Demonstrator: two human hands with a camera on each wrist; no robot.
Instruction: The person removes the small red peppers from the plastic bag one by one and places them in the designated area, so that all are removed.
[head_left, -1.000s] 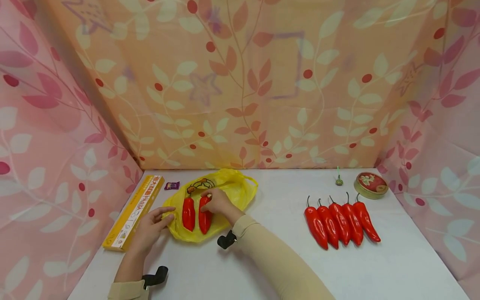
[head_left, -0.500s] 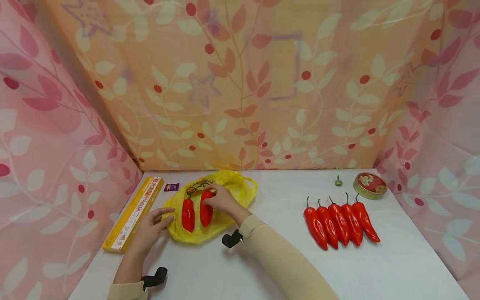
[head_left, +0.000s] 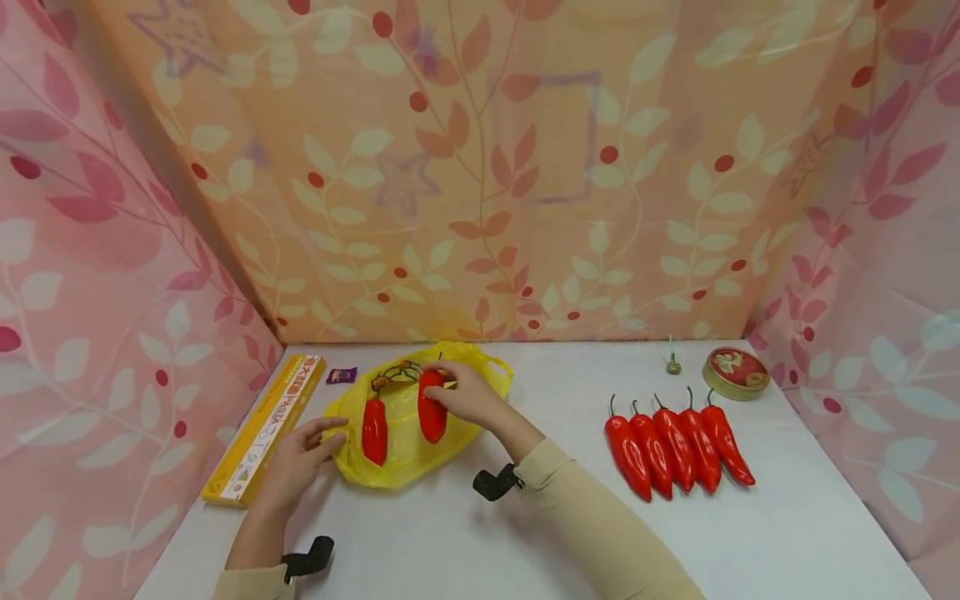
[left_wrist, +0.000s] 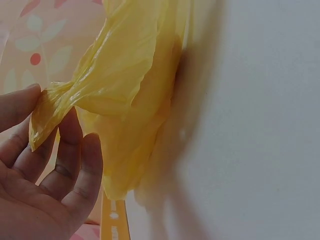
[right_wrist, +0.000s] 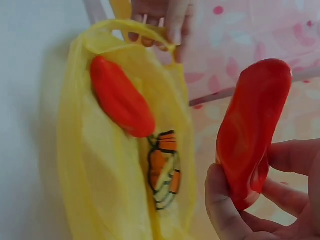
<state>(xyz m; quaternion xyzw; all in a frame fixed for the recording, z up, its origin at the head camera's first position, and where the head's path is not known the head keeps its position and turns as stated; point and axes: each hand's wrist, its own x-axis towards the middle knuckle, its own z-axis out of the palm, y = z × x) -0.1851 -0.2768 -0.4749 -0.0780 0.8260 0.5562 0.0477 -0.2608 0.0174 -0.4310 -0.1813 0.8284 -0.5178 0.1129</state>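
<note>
My right hand [head_left: 468, 393] holds a red chili pepper [head_left: 432, 408] between thumb and fingers, raised over the yellow plastic bag [head_left: 405, 467]. In the right wrist view this pepper [right_wrist: 252, 127] stands apart from the bag. A second red pepper [head_left: 374, 433] lies on the bag, its dark stem toward the printed drawing. At the bag's left edge my left hand [head_left: 296, 458] pinches the plastic; the left wrist view shows a gathered fold [left_wrist: 52, 107] of it between thumb and fingertips.
Several red peppers [head_left: 678, 450] lie in a row at the right. Behind them are a round red-lidded tin [head_left: 737, 372] and a small green-stemmed item [head_left: 672, 365]. A yellow pasta box [head_left: 262, 429] and a purple packet [head_left: 342, 376] lie at the left.
My right hand has lifted its pepper up from the bag and shifted it to the right, away from the other pepper. The left hand has kept its place at the bag's edge.
</note>
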